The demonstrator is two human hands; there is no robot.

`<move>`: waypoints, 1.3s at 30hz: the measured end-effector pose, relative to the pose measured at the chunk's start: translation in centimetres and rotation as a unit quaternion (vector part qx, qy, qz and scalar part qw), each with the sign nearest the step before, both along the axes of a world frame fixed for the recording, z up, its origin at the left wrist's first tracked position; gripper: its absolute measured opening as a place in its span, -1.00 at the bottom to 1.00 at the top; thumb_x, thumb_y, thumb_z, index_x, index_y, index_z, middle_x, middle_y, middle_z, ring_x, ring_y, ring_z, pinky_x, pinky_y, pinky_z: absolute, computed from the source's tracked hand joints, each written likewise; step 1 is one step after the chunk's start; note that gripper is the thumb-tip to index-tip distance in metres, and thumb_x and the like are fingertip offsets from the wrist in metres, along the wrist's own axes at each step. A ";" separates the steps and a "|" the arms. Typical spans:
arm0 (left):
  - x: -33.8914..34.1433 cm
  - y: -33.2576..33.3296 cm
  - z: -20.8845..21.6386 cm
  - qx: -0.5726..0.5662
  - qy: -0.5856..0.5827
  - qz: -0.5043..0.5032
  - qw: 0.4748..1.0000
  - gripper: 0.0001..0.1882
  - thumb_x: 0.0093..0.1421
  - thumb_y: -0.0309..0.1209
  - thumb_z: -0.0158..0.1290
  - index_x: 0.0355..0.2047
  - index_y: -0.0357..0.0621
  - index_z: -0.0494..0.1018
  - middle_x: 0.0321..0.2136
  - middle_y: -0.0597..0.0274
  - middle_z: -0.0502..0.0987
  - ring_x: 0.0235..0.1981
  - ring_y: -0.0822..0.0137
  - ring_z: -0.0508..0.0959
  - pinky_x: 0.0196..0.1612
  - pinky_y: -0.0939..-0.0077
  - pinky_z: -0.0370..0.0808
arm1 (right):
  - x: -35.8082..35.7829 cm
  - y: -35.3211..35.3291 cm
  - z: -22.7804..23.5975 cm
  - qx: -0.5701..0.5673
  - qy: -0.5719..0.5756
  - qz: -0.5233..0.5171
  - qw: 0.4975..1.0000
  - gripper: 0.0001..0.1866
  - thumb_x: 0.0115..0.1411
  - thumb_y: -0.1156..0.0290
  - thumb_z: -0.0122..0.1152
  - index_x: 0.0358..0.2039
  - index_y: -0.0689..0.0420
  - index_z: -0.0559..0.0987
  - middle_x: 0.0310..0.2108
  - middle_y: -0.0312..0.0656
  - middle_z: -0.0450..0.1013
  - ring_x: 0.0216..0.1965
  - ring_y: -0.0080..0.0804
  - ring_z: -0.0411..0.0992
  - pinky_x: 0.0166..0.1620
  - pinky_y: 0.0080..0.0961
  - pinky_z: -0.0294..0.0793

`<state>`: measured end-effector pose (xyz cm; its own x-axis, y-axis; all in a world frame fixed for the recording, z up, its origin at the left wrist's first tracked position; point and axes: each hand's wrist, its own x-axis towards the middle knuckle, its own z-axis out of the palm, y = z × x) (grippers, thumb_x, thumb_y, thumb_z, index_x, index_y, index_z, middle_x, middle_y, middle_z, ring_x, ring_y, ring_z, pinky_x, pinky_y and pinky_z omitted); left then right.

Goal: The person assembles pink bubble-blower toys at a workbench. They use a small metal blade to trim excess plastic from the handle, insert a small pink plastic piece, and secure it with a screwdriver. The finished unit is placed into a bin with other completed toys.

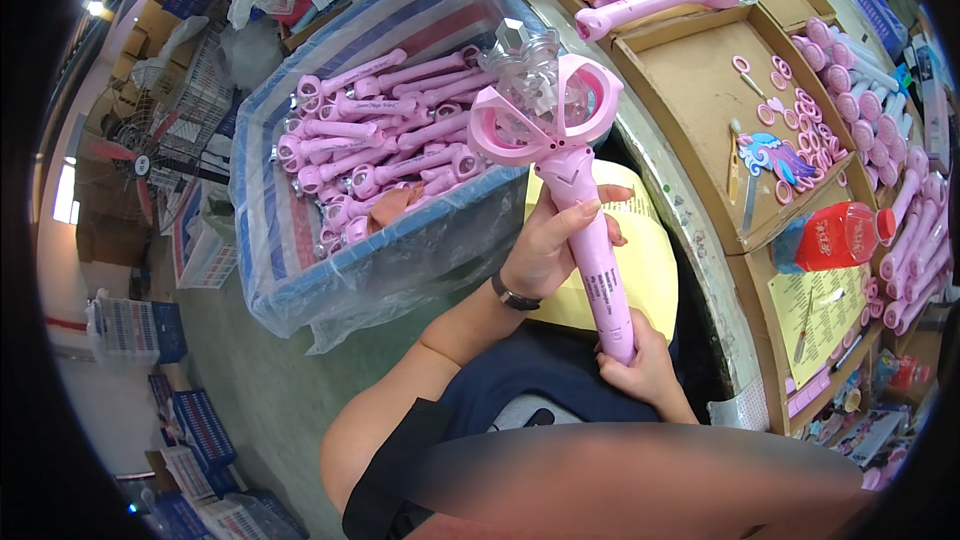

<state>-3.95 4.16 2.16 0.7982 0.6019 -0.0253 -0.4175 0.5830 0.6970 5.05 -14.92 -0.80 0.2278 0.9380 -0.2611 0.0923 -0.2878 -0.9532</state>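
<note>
Wand in hand: the pink wand (603,275) is above the person's lap, between the near right corner of the blue bin (400,240) and the left edge of the cardboard tray (690,70).
Left grip: the left hand (540,245) is closed around the shaft below the looped head; some fingers are hidden behind it.
Right grip: the right hand (642,370) holds the bottom end, covering part of it.
Hard to make out: the clear crown (525,65) blends into the plastic behind; a blurred patch covers the lower edge of view.
Half covered: the yellow paper (655,270) on the lap, behind hands and shaft.
Bin: piled pink wands (430,125) overlap one another.
Tray: pink rings (818,140) near its right edge, a blue winged ornament (768,158) beside them.
In the way: a red-labelled bottle (840,238) across the tray's lower right corner.
</note>
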 end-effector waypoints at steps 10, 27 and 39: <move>0.9 3.0 1.9 0.144 -0.109 0.062 0.982 0.02 0.02 0.42 -0.29 0.25 -0.15 0.02 0.05 -0.19 0.35 -0.07 0.07 0.52 0.06 0.10 0.40 | 0.6 -0.7 -1.2 0.035 0.065 0.014 0.997 -0.46 -0.12 0.52 0.22 -0.05 0.27 0.39 -0.36 -0.22 0.48 -0.36 -0.52 0.46 -0.23 -0.57 0.45; 0.9 2.5 3.1 0.374 0.037 -0.155 0.914 -0.56 0.28 -0.51 -0.14 0.16 -0.31 0.15 -0.08 0.08 0.45 -0.04 0.32 0.43 0.07 0.47 0.30 | 7.8 -8.6 5.4 0.212 0.149 -0.229 0.938 -0.29 -0.17 0.37 0.40 0.00 0.32 0.33 -0.44 -0.09 0.49 -0.50 -0.35 0.51 -0.43 -0.39 0.55; -3.3 2.4 -0.2 0.373 0.159 -0.116 0.907 -0.69 0.27 -0.55 -0.13 0.02 -0.34 0.28 -0.22 0.11 0.51 -0.17 0.37 0.48 -0.05 0.55 0.37 | 36.8 -12.7 8.3 0.039 -0.197 -0.600 0.774 -0.66 -0.04 0.38 0.19 -0.30 0.38 0.48 -0.52 -0.16 0.42 -0.58 -0.50 0.38 -0.57 -0.55 0.31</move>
<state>-7.24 6.58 2.00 0.9290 0.3633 0.0700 -0.0540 -0.0541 0.9971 41.82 -27.63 7.47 0.9952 -0.0020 0.0979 0.0916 -0.3347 -0.9379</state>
